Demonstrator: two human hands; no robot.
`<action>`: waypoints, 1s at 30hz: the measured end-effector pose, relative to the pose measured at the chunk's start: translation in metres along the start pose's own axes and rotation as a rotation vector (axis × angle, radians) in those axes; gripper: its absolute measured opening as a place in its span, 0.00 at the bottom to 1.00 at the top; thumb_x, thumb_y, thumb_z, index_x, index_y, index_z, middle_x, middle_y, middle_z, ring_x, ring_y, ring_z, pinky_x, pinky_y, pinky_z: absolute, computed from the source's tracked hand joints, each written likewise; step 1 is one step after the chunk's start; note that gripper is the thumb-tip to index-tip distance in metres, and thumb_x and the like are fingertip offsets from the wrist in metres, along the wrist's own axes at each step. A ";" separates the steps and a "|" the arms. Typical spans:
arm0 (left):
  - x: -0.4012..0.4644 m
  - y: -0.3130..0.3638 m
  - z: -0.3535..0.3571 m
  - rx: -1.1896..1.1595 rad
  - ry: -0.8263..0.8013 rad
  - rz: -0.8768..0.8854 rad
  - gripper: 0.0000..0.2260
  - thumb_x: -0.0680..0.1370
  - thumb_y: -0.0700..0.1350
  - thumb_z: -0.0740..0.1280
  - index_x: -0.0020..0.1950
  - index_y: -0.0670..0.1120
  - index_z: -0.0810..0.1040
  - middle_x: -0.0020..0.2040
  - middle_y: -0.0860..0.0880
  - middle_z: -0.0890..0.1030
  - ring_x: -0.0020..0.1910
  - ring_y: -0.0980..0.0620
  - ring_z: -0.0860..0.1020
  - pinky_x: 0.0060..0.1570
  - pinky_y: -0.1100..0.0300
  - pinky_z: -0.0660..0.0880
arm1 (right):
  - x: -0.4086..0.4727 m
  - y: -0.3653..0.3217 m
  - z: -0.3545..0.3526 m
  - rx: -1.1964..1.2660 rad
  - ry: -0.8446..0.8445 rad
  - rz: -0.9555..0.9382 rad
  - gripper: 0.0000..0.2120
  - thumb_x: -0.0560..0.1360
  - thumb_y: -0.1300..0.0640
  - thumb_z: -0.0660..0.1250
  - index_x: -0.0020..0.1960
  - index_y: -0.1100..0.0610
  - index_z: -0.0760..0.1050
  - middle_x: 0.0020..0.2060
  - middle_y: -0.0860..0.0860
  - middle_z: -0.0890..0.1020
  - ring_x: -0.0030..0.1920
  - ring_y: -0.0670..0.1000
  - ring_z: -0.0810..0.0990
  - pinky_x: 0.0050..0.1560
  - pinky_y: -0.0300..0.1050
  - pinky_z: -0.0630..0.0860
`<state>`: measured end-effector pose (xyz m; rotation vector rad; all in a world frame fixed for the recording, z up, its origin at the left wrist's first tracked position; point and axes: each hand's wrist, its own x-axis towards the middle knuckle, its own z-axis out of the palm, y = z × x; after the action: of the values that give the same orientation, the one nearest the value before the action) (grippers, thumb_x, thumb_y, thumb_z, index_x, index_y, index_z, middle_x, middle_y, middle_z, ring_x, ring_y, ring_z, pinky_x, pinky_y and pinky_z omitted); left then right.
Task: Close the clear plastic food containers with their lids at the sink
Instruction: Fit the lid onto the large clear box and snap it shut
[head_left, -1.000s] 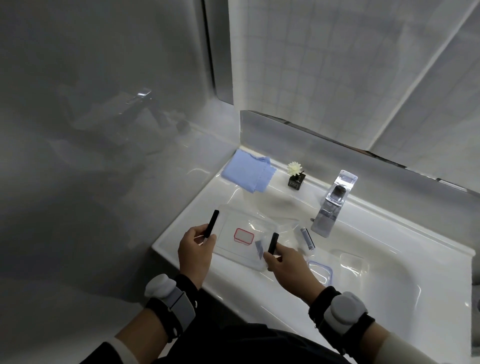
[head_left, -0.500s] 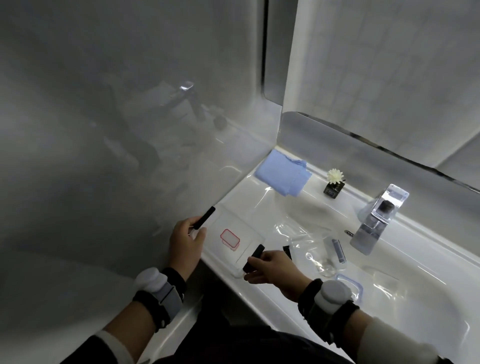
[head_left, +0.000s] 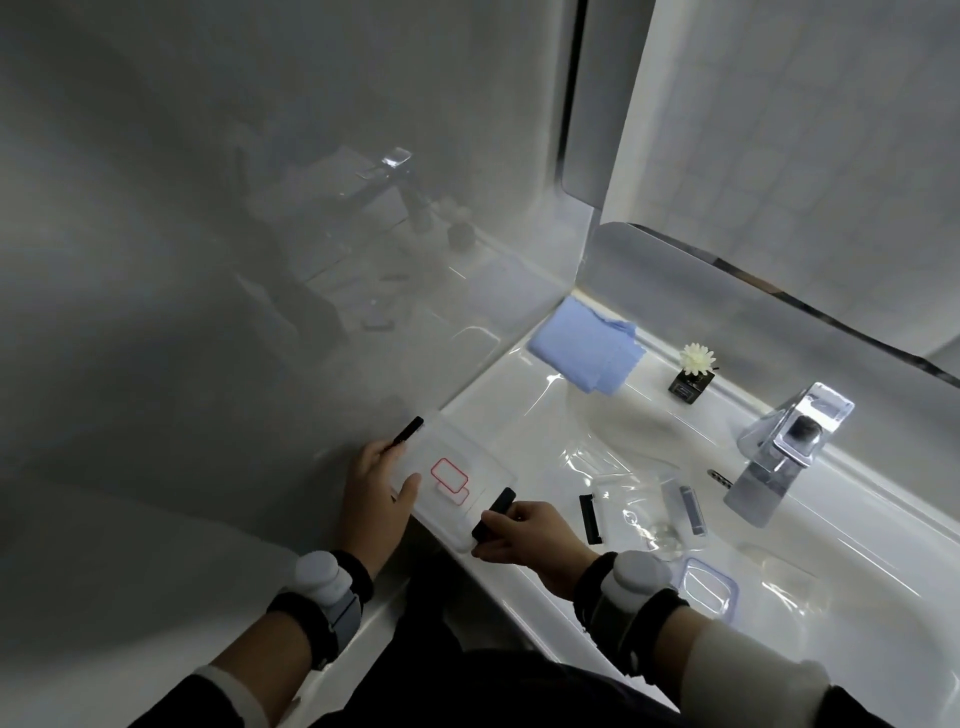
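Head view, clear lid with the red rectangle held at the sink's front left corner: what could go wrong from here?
1. The clear plastic lid with the red rectangle sits at the white sink's front edge; it could slip off toward the floor.
2. The left hand and right hand grip only its black side clips, which might flip and loosen the hold.
3. The clear open container lies apart in the basin, so the lid may get snapped with nothing under it.

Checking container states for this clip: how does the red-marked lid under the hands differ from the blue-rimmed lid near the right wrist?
The red-marked lid is larger, held by both hands by its black clips; the blue-rimmed lid is smaller and lies untouched. The first sits at the sink's left front edge, the second farther right. Both are clear plastic.
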<state>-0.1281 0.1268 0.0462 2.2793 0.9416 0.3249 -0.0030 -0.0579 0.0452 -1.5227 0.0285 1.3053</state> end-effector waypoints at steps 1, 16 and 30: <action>-0.001 0.000 0.001 0.041 0.008 0.023 0.17 0.78 0.46 0.69 0.66 0.44 0.78 0.66 0.46 0.74 0.65 0.46 0.72 0.65 0.48 0.73 | 0.002 0.000 0.002 -0.001 0.004 -0.004 0.08 0.79 0.61 0.70 0.47 0.67 0.77 0.52 0.72 0.84 0.50 0.67 0.87 0.53 0.53 0.85; 0.006 -0.001 0.007 0.249 -0.103 0.170 0.19 0.80 0.48 0.66 0.71 0.45 0.73 0.74 0.44 0.70 0.73 0.43 0.66 0.71 0.45 0.68 | 0.017 -0.003 0.012 -0.008 0.027 -0.031 0.15 0.78 0.59 0.71 0.54 0.72 0.78 0.50 0.68 0.86 0.46 0.65 0.87 0.50 0.53 0.86; 0.009 0.024 0.019 0.292 -0.002 0.263 0.14 0.78 0.48 0.68 0.63 0.47 0.78 0.63 0.48 0.77 0.63 0.45 0.74 0.65 0.46 0.70 | -0.001 0.006 -0.043 -0.094 -0.001 0.030 0.23 0.83 0.48 0.61 0.62 0.68 0.76 0.48 0.59 0.83 0.44 0.57 0.84 0.46 0.47 0.83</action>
<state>-0.1000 0.1116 0.0467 2.6787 0.7261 0.3138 0.0230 -0.0914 0.0342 -1.6069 -0.0115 1.3472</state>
